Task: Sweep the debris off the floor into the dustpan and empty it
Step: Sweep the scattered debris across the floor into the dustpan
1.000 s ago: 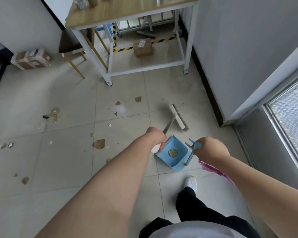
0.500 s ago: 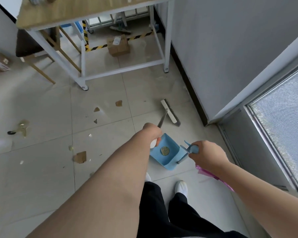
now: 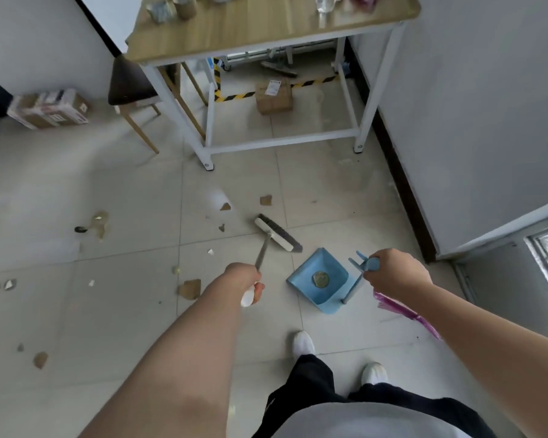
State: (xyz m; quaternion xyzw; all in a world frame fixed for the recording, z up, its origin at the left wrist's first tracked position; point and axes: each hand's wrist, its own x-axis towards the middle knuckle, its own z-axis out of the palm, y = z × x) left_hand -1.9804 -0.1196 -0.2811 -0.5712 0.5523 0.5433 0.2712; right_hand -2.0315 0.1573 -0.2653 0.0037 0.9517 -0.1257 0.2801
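Blue dustpan, centre-right, gripped by the right hand near the broom the left hand grasps, probably to keep sweeps short.

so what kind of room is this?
Probably a workroom or lab corner, not a home: tiled floor, hazard tape and a cardboard box under a white-framed table.
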